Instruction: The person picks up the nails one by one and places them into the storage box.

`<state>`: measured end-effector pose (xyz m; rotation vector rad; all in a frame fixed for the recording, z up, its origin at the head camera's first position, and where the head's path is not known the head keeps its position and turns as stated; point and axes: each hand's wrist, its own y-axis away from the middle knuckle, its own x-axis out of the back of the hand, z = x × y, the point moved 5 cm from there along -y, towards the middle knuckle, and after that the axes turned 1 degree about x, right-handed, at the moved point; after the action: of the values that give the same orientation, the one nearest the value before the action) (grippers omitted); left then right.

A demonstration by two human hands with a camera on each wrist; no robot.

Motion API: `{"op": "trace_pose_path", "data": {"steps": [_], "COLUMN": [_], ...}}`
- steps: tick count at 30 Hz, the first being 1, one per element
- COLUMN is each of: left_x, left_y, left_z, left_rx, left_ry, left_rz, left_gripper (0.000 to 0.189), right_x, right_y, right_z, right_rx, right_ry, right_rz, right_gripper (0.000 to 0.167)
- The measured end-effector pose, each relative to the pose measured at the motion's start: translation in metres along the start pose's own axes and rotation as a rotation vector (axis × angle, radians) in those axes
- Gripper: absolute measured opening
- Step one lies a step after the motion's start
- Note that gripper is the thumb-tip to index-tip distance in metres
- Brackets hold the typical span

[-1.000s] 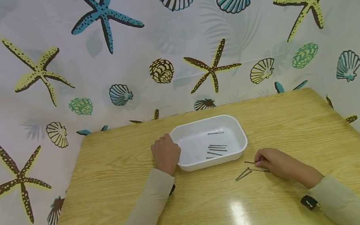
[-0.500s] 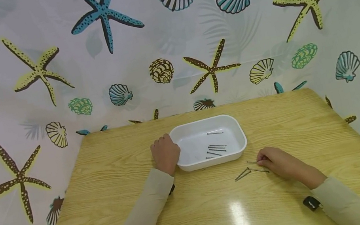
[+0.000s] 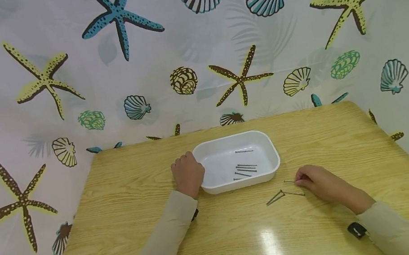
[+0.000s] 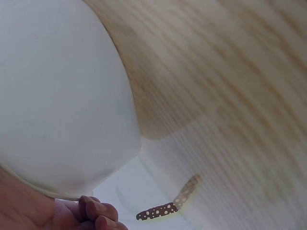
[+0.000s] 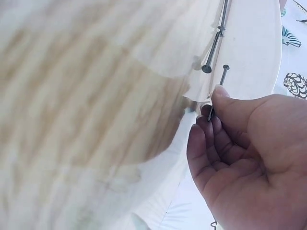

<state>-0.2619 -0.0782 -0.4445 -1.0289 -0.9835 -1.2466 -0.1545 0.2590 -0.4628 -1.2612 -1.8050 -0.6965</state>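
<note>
Pinching one nail [image 5: 218, 91] between thumb and curled fingertips, the right hand [image 3: 318, 182] rests low on the wooden table [image 3: 132, 231], just right of two more loose nails [image 3: 282, 196] that lie crossed on the wood. The pinched nail's long axis runs away from the palm, its head leading toward the white tray [image 3: 270, 152]. That tray sits ahead and to the left of this hand, near but not touching it, with several nails in the tray [image 3: 245, 169] lying roughly side by side along its length. The left hand [image 3: 188, 175] curls round the tray's near left corner and grips the rim, so it is the closer hand to the tray, while the right is the only one near the loose nails. A starfish-and-shell curtain [image 3: 119, 19] hangs behind.
</note>
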Motion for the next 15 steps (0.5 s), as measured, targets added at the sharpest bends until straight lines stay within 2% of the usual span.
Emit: {"op": "trace_pose_path", "data": {"steps": [6, 15], "left_x": [-0.003, -0.003], "left_y": [-0.002, -0.002], "left_z": [-0.001, -0.001], "left_rx": [0.015, 0.005], "left_ry": [-0.002, -0.007], "left_rz": [-0.012, -0.012], "left_gripper": [0.028, 0.027], "right_x": [0.007, 0.026], "right_y": [0.002, 0.000], "right_z": [0.003, 0.004], "right_rx": [-0.021, -0.026], "right_ry": [-0.014, -0.010], "right_rz": [0.027, 0.075], "right_gripper": [0.007, 0.005]}}
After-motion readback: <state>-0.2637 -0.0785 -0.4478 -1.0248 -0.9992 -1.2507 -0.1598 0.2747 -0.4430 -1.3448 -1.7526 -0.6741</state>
